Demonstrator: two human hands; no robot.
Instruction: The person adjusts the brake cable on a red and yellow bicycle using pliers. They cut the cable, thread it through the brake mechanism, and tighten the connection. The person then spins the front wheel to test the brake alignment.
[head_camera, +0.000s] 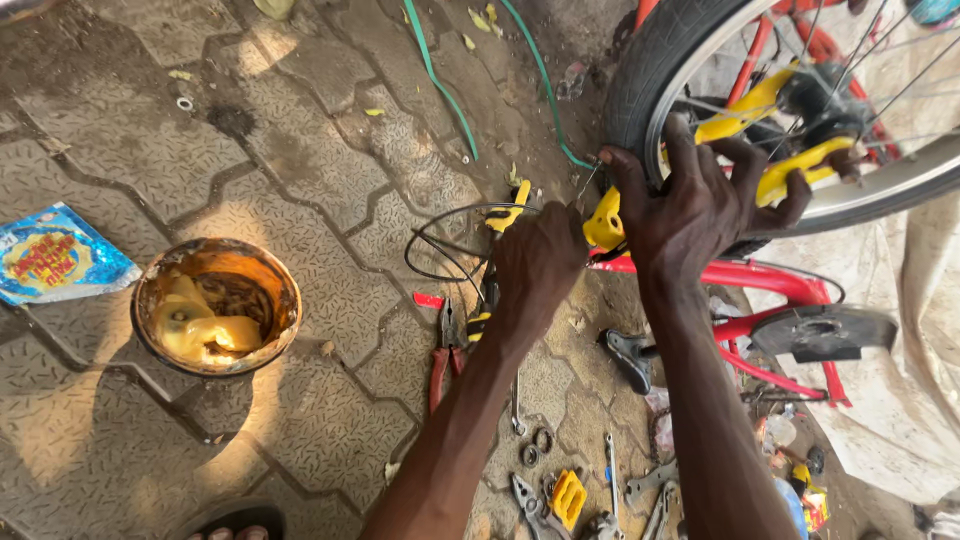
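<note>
A yellow-handled tool (512, 208) is clenched in the left hand (535, 262). The bicycle's yellow guard (770, 140) beside the tyre (650, 70) is grasped by the right hand (700, 205), fingers spread.

Hard sunlight falls in patches on the paved floor (300, 150), glaring off the tin of yellow grease (215, 305). Deep shadows cover the floor's near left corner. Focus is sharp; edges bend slightly.
</note>
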